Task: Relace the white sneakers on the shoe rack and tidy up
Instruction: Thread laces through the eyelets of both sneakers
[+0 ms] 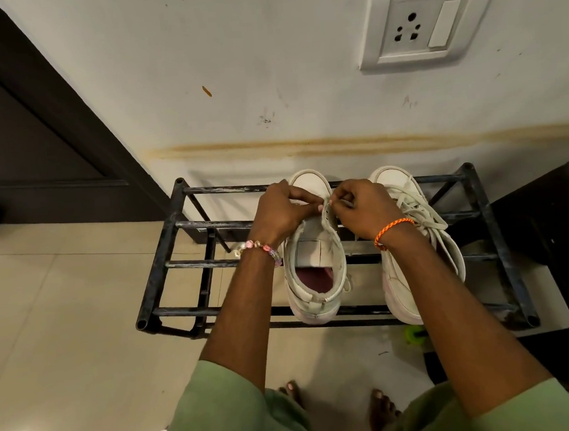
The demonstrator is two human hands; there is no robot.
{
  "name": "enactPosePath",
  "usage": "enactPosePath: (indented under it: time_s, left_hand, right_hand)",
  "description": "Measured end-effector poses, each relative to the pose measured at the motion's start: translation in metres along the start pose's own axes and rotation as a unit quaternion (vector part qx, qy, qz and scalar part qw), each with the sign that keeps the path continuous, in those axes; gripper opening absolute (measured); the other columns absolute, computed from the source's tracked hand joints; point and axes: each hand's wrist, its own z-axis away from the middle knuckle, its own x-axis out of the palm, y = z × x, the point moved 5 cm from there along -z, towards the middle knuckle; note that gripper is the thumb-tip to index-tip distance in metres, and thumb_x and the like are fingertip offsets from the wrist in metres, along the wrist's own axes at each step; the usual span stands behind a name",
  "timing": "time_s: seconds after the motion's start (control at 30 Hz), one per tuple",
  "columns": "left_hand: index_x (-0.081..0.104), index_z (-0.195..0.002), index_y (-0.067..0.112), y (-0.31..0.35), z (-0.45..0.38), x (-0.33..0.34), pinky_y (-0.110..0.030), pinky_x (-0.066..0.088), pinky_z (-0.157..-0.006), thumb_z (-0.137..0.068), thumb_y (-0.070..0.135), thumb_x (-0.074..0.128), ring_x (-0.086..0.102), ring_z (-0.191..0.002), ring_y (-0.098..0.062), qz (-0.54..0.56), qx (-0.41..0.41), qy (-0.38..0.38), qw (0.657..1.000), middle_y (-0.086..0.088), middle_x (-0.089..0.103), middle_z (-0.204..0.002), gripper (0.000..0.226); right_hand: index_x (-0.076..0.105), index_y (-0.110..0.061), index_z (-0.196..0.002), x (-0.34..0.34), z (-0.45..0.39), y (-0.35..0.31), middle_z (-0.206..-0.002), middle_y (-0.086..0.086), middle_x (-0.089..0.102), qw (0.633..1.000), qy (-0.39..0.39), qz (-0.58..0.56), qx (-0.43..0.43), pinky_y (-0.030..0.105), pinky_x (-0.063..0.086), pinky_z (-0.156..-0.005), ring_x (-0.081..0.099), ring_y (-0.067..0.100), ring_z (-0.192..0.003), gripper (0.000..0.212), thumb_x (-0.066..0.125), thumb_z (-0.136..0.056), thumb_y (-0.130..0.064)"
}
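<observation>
Two white sneakers stand side by side on a black metal shoe rack (165, 242), toes toward the wall. The left sneaker (315, 273) has an open tongue and no lace over its upper part. My left hand (281, 210) grips its left eyelet flap near the toe. My right hand (362, 207) pinches the right eyelet flap and what looks like a lace end; the lace itself is mostly hidden by my fingers. The right sneaker (411, 247) is laced, with loose white laces (419, 207) lying across it.
The rack stands against a stained white wall with a socket plate (421, 23) above. A dark door (32, 137) is at left, a dark cabinet (549, 212) at right. A small green object (413, 334) lies on the tiled floor under the rack. My bare feet are below.
</observation>
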Motion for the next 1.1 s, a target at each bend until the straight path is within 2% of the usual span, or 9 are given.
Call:
enactPosePath:
  time_s: [0.13,0.33,0.5,0.57,0.73,0.87,0.97,1.03,1.1]
  left_hand:
    - [0.076,-0.091,0.01,0.0,-0.002,0.001,-0.001,0.034,-0.076,-0.072,0.012,0.08,0.049,-0.111,-0.01,-0.006,0.022,-0.003,1.0,-0.003,0.061,-0.107,0.019]
    - [0.07,-0.103,0.004,0.002,-0.007,0.004,-0.016,0.025,-0.098,-0.083,0.017,0.071,0.033,-0.138,-0.018,-0.112,0.041,-0.01,0.993,-0.009,0.044,-0.145,0.024]
    - [0.069,-0.094,0.008,0.005,-0.004,0.003,-0.012,0.026,-0.09,-0.084,0.015,0.069,0.026,-0.142,-0.02,-0.144,0.038,-0.05,0.988,-0.011,0.02,-0.156,0.012]
    - [0.069,-0.09,0.012,0.005,-0.004,0.003,-0.016,0.027,-0.098,-0.08,0.014,0.073,0.022,-0.143,-0.019,-0.139,0.041,-0.044,0.988,-0.013,0.02,-0.156,0.011]
    - [0.068,-0.089,0.013,0.007,-0.004,0.005,-0.027,0.028,-0.109,-0.081,0.011,0.07,0.028,-0.142,-0.022,-0.147,0.069,-0.024,0.986,-0.015,0.032,-0.152,0.008]
    - [0.064,-0.099,0.014,0.008,-0.005,0.005,-0.02,0.025,-0.105,-0.081,0.002,0.062,0.029,-0.141,-0.021,-0.15,0.083,-0.078,0.982,-0.01,0.032,-0.153,0.022]
    - [0.061,-0.097,0.016,0.009,-0.003,0.007,-0.026,0.026,-0.11,-0.078,-0.003,0.057,0.029,-0.141,-0.022,-0.149,0.079,-0.127,0.978,-0.007,0.031,-0.153,0.027]
    - [0.06,-0.092,0.016,0.007,-0.005,0.004,-0.023,0.033,-0.102,-0.081,0.003,0.059,0.04,-0.133,-0.021,-0.14,0.07,-0.12,0.98,-0.003,0.048,-0.142,0.017]
    - [0.057,-0.083,0.018,0.005,-0.006,-0.003,-0.027,0.043,-0.084,-0.086,0.012,0.061,0.057,-0.105,-0.022,-0.119,0.058,-0.099,0.986,0.002,0.064,-0.109,0.008]
  right_hand:
    - [0.07,-0.009,-0.092,-0.001,-0.001,-0.002,-0.081,0.0,0.06,1.0,0.011,-0.014,-0.004,0.018,0.036,-0.069,0.053,0.012,-0.077,0.01,0.061,-0.088,-0.013]
    - [0.071,-0.014,-0.084,0.001,-0.004,0.003,-0.071,-0.005,0.061,0.997,0.022,-0.072,0.011,0.018,0.039,-0.065,0.056,0.009,-0.07,0.003,0.068,-0.083,-0.013]
    - [0.067,-0.018,-0.074,0.005,-0.006,0.008,-0.066,-0.008,0.06,0.99,0.0,-0.132,0.039,0.025,0.049,-0.069,0.059,0.01,-0.068,0.012,0.069,-0.082,-0.009]
    - [0.065,-0.02,-0.069,0.006,-0.007,0.01,-0.069,-0.005,0.063,0.983,-0.008,-0.175,0.062,0.03,0.052,-0.073,0.062,0.014,-0.072,0.018,0.07,-0.082,-0.007]
    - [0.072,-0.016,-0.082,0.004,-0.007,0.01,-0.078,0.0,0.067,0.978,0.006,-0.19,0.081,0.018,0.045,-0.068,0.06,0.008,-0.075,0.007,0.07,-0.082,-0.009]
    - [0.068,-0.02,-0.106,0.011,-0.005,-0.003,-0.098,0.004,0.06,0.988,-0.006,-0.149,0.041,0.021,0.046,-0.071,0.058,0.014,-0.084,0.021,0.064,-0.086,-0.024]
    - [0.068,-0.021,-0.107,0.013,-0.002,-0.012,-0.1,0.003,0.05,0.997,-0.033,-0.067,0.024,0.021,0.04,-0.077,0.052,0.014,-0.089,0.025,0.064,-0.083,-0.027]
    - [0.07,-0.018,-0.104,0.009,-0.001,-0.01,-0.083,-0.006,0.048,0.996,-0.034,-0.069,0.035,0.019,0.037,-0.073,0.049,0.011,-0.086,0.022,0.066,-0.084,-0.026]
    - [0.071,-0.016,-0.098,0.007,-0.001,-0.008,-0.077,-0.008,0.048,0.997,-0.039,-0.067,0.032,0.02,0.038,-0.064,0.05,0.012,-0.082,0.018,0.068,-0.083,-0.025]
